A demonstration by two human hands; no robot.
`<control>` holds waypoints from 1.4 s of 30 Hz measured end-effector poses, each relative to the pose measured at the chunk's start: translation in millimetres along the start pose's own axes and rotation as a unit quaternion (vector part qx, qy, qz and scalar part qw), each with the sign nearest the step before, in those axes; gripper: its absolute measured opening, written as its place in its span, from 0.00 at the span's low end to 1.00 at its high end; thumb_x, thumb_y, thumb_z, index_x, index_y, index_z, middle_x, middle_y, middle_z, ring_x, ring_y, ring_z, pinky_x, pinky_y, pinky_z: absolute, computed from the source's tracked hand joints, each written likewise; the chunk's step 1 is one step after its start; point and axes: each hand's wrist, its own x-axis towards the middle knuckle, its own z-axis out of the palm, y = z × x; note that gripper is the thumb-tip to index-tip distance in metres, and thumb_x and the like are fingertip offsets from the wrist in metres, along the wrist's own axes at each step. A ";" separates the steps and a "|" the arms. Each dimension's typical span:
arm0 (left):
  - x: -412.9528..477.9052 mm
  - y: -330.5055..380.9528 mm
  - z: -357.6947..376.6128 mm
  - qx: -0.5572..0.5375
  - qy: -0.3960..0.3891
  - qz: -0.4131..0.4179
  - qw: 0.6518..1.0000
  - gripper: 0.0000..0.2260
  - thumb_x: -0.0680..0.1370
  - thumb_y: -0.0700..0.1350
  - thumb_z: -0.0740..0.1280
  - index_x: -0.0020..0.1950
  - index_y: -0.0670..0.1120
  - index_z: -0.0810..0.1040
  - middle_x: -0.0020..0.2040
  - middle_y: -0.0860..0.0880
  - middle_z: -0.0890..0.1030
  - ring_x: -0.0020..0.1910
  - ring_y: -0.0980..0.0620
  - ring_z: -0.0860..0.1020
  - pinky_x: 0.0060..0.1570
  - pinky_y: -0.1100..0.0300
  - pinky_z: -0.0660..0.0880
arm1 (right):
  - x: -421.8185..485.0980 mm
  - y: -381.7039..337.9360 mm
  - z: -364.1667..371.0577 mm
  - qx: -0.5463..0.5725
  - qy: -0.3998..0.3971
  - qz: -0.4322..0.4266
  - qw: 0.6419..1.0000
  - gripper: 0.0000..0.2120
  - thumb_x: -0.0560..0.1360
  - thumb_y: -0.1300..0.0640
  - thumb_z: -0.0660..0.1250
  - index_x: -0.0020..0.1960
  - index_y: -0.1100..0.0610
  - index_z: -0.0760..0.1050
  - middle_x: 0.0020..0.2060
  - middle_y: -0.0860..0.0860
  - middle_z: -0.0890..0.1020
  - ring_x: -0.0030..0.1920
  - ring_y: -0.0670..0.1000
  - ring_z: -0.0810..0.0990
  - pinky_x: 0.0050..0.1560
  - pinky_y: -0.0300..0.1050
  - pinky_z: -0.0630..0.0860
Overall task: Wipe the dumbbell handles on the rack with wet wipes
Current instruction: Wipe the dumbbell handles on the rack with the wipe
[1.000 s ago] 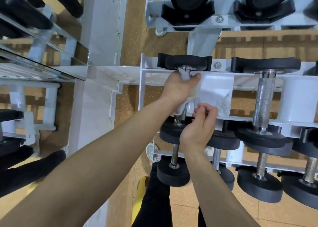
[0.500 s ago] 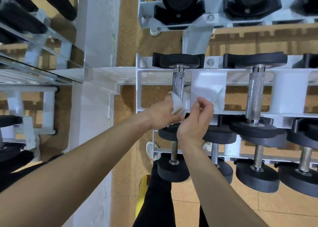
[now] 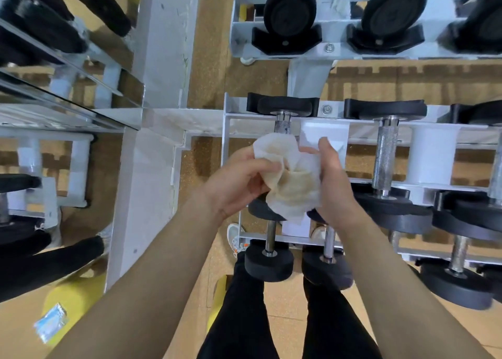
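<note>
A crumpled white wipe (image 3: 290,179), stained tan across its middle, is held up between two bare hands over the middle tier of a white rack (image 3: 226,146). The left hand (image 3: 236,184) pinches the wipe's left edge between thumb and curled fingers. The right hand (image 3: 331,179) grips its right side, fingers folded round the cloth.

The wipe hangs in front of the leftmost dumbbell on this tier, so only the far end of its knurled steel handle (image 3: 282,126) shows above the cloth. That end runs into a black plate seated in a black cradle. Whether the wipe touches the handle cannot be told.

To the right on the same tier lies a second dumbbell (image 3: 384,157), its thicker knurled grip fully bare. A white panel stands between the two.

Nearer, the lower tier carries small dumbbells (image 3: 269,260) with thin shafts and round black plates. Farther off, the top tier shows large plates (image 3: 289,13) set in cradles.

Left of the rack stands a white post, and beyond it a mirror (image 3: 54,86) shows a reflected rack and weights. The floor (image 3: 212,59) is brown and cork-like.

At the near edge are the person's legs (image 3: 239,318) in black trousers, with white shoes (image 3: 233,233) just under the lower tier. At near left lies a yellow roll (image 3: 70,293) — a small blue-and-white packet (image 3: 50,322) rests at its near end.
</note>
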 end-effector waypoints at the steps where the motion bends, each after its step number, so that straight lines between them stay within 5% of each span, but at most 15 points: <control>1: 1.2 -2.6 0.4 -0.019 0.005 0.002 1.000 0.23 0.72 0.35 0.66 0.68 0.38 0.75 0.58 0.37 0.81 0.55 0.44 0.79 0.53 0.52 0.78 | -3.3 -6.8 -4.7 -0.040 -0.041 -0.005 0.998 0.28 0.75 0.33 0.61 0.57 0.55 0.83 0.53 0.55 0.86 0.54 0.57 0.85 0.59 0.56 0.79; 4: 4.5 -7.3 0.6 -0.087 0.009 0.013 0.996 0.14 0.77 0.41 0.66 0.62 0.40 0.78 0.51 0.43 0.83 0.50 0.46 0.80 0.49 0.52 0.79 | -7.9 -18.0 -9.0 -0.219 -0.038 -0.061 0.973 0.12 0.78 0.45 0.70 0.48 0.53 0.84 0.48 0.43 0.86 0.50 0.43 0.83 0.54 0.46 0.77; 7: 8.8 -10.3 4.0 -0.030 0.097 0.017 0.995 0.23 0.77 0.57 0.71 0.63 0.41 0.79 0.58 0.42 0.82 0.56 0.43 0.82 0.57 0.44 0.80 | -2.0 -21.2 -9.4 -0.239 0.054 -0.084 0.966 0.12 0.79 0.54 0.70 0.39 0.55 0.79 0.37 0.43 0.83 0.38 0.40 0.79 0.44 0.42 0.73; 11: 7.0 -9.7 6.5 0.175 0.189 -0.007 0.966 0.17 0.73 0.43 0.77 0.60 0.49 0.81 0.55 0.48 0.85 0.53 0.45 0.84 0.51 0.50 0.82 | 2.5 -27.7 -5.8 -0.215 0.120 -0.090 0.965 0.15 0.80 0.49 0.69 0.38 0.55 0.76 0.31 0.53 0.78 0.31 0.50 0.76 0.36 0.44 0.71; 14: 6.2 -3.2 3.7 0.168 0.207 0.016 0.964 0.13 0.75 0.42 0.75 0.59 0.49 0.81 0.54 0.50 0.84 0.53 0.46 0.84 0.50 0.51 0.83 | 9.0 -38.6 -11.4 -0.109 0.129 -0.012 0.986 0.17 0.77 0.41 0.70 0.41 0.54 0.77 0.35 0.51 0.84 0.35 0.51 0.83 0.39 0.44 0.78; 16: 11.1 1.0 5.6 0.074 0.185 0.034 0.979 0.14 0.78 0.39 0.72 0.63 0.46 0.79 0.57 0.46 0.85 0.54 0.43 0.84 0.53 0.45 0.83 | 8.0 -43.6 -20.9 -0.040 0.047 0.065 0.996 0.24 0.69 0.37 0.73 0.53 0.56 0.81 0.47 0.53 0.87 0.45 0.52 0.87 0.43 0.46 0.81; 19: 22.9 0.7 11.9 -0.010 0.157 0.059 0.986 0.17 0.78 0.37 0.71 0.66 0.43 0.75 0.59 0.42 0.84 0.56 0.42 0.84 0.53 0.46 0.82 | 3.0 -40.2 -33.0 -0.021 -0.039 0.110 0.993 0.23 0.70 0.54 0.74 0.64 0.57 0.79 0.55 0.56 0.86 0.52 0.54 0.86 0.47 0.47 0.84; 22: 32.6 -2.7 9.6 0.064 0.242 0.075 0.965 0.12 0.77 0.40 0.73 0.60 0.47 0.79 0.53 0.47 0.85 0.53 0.48 0.83 0.51 0.51 0.82 | 2.1 -41.6 -46.3 -0.029 0.052 0.065 0.996 0.14 0.73 0.65 0.72 0.58 0.57 0.81 0.52 0.56 0.87 0.51 0.55 0.86 0.50 0.49 0.83; 25: 33.2 -4.4 -6.7 0.020 0.324 0.065 0.943 0.06 0.80 0.40 0.68 0.56 0.47 0.80 0.51 0.46 0.85 0.46 0.51 0.82 0.43 0.60 0.81 | 2.8 -51.0 -56.7 -0.105 0.178 0.011 0.978 0.03 0.76 0.62 0.68 0.49 0.57 0.80 0.44 0.55 0.85 0.48 0.56 0.83 0.53 0.51 0.77; 27: 31.7 -9.3 -16.3 0.032 0.338 0.049 0.939 0.05 0.80 0.39 0.66 0.54 0.46 0.79 0.49 0.46 0.84 0.44 0.52 0.81 0.41 0.62 0.79 | 5.2 -53.7 -50.9 -0.184 0.199 0.004 0.963 0.06 0.76 0.60 0.65 0.51 0.55 0.78 0.47 0.52 0.83 0.50 0.54 0.82 0.54 0.49 0.77; 30: 34.1 -16.0 -19.0 0.074 0.319 0.030 0.944 0.06 0.81 0.38 0.64 0.56 0.44 0.79 0.50 0.45 0.82 0.46 0.51 0.80 0.45 0.61 0.80 | 17.3 -51.6 -20.1 -0.272 0.156 0.011 0.950 0.11 0.80 0.61 0.61 0.62 0.54 0.73 0.60 0.56 0.78 0.60 0.57 0.78 0.61 0.51 0.74; 32: 44.2 -18.4 -20.4 0.105 0.306 0.037 0.946 0.09 0.81 0.36 0.63 0.58 0.43 0.79 0.53 0.45 0.83 0.52 0.49 0.82 0.53 0.58 0.80 | 32.7 -43.0 7.3 -0.304 0.121 0.035 0.944 0.15 0.82 0.59 0.60 0.68 0.56 0.69 0.57 0.54 0.77 0.54 0.53 0.77 0.56 0.49 0.72; 34: 60.3 -17.7 -23.3 0.147 0.295 0.036 0.943 0.12 0.81 0.34 0.62 0.61 0.45 0.79 0.56 0.46 0.83 0.58 0.48 0.81 0.61 0.54 0.78 | 45.9 -35.0 26.6 -0.224 0.087 0.086 0.967 0.23 0.77 0.54 0.65 0.71 0.61 0.69 0.52 0.53 0.79 0.49 0.51 0.78 0.55 0.52 0.75; 38: 89.0 -15.6 -27.0 0.177 0.222 -0.008 0.959 0.18 0.80 0.40 0.64 0.69 0.48 0.73 0.63 0.46 0.80 0.60 0.47 0.79 0.68 0.47 0.72 | 59.5 -20.5 23.2 -0.049 0.004 0.144 0.988 0.30 0.77 0.41 0.65 0.66 0.65 0.77 0.56 0.61 0.81 0.58 0.59 0.80 0.72 0.60 0.71; 42: 103.4 -17.2 -39.5 0.263 0.160 -0.034 0.951 0.18 0.78 0.42 0.67 0.67 0.38 0.77 0.55 0.41 0.82 0.51 0.44 0.80 0.56 0.50 0.76 | 53.4 -23.3 14.6 0.036 -0.059 0.158 0.985 0.33 0.78 0.34 0.60 0.68 0.59 0.77 0.57 0.58 0.83 0.58 0.58 0.82 0.63 0.56 0.76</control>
